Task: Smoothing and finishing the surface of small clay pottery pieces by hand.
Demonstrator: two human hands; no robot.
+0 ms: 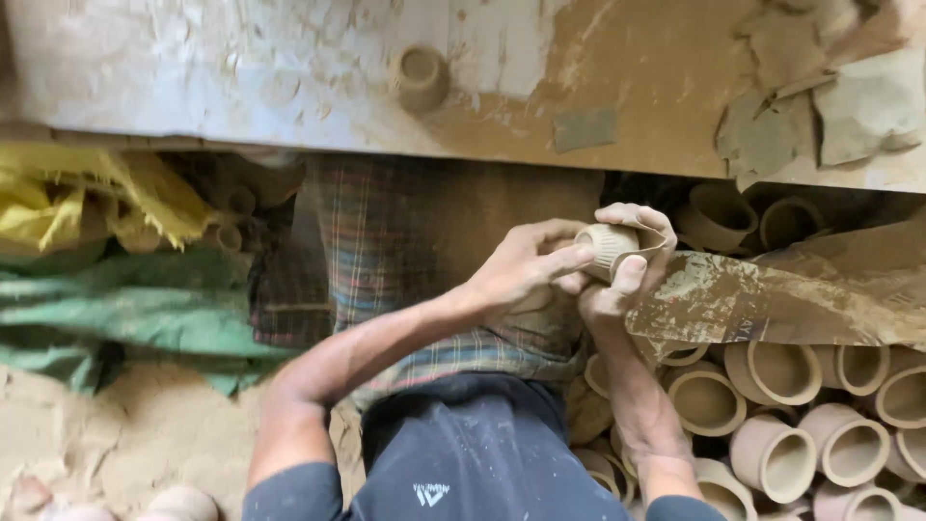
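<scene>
I see a small ribbed clay cup (607,248) held on its side between both hands, above the lap. My left hand (526,265) lays its fingers (569,259) across the cup's near side, index stretched along the ribs. My right hand (627,260) curls round from behind, thumb pressed under the rim, fingers wrapped over the top. A torn, mud-smeared brown paper sheet (781,299) lies just right of the cup over a heap of clay cups (772,386). Another cup (420,77) sits on the clay-smeared desk (289,87). Yellow cloth (87,203) lies left.
</scene>
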